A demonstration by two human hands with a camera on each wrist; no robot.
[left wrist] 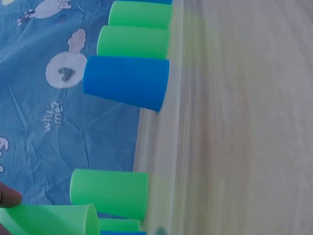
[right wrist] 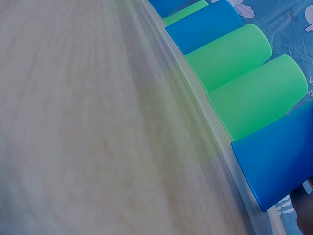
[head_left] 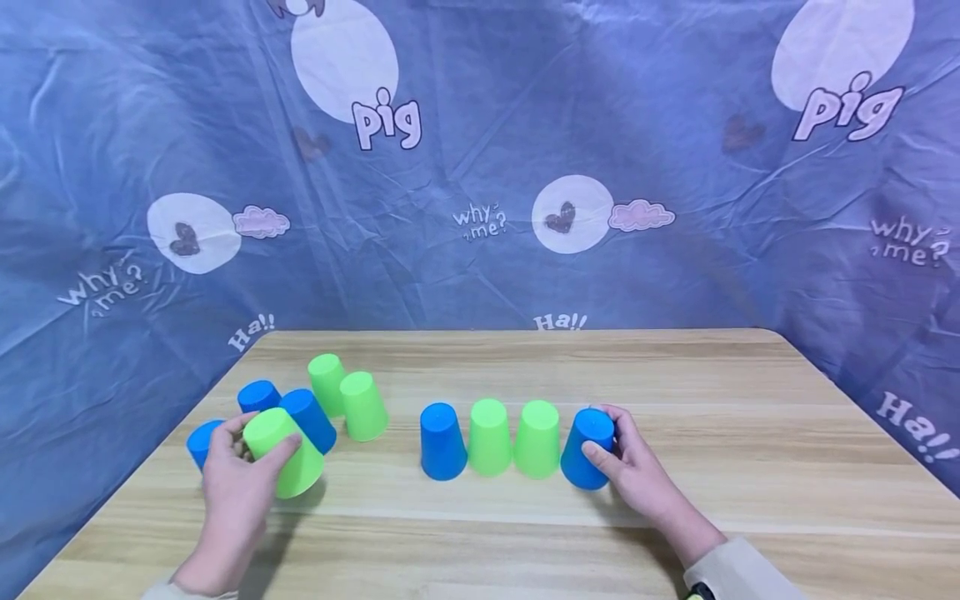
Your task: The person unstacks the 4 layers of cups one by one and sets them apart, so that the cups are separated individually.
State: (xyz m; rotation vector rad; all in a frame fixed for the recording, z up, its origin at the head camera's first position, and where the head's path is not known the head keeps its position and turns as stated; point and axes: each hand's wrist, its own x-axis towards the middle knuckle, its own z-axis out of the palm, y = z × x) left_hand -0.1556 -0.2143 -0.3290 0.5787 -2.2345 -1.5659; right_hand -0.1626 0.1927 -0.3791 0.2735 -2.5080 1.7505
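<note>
My left hand (head_left: 238,479) grips an upside-down green cup (head_left: 288,458), tilted and lifted off the table, its shadow below. In the left wrist view that green cup (left wrist: 51,220) shows at the lower left corner beside a fingertip. At the right end of a row of upside-down cups, my right hand (head_left: 637,467) holds a blue cup (head_left: 587,454) with the thumb at its near side. Left of it in the row stand a green cup (head_left: 537,442), another green cup (head_left: 490,440) and a blue cup (head_left: 442,443), side by side.
Behind the left hand stand more upside-down cups: a blue cup (head_left: 309,421), a blue cup (head_left: 258,395), a partly hidden blue cup (head_left: 202,442), a green cup (head_left: 365,408) and a green cup (head_left: 326,383). A printed blue cloth (head_left: 480,275) hangs behind the wooden table (head_left: 480,542).
</note>
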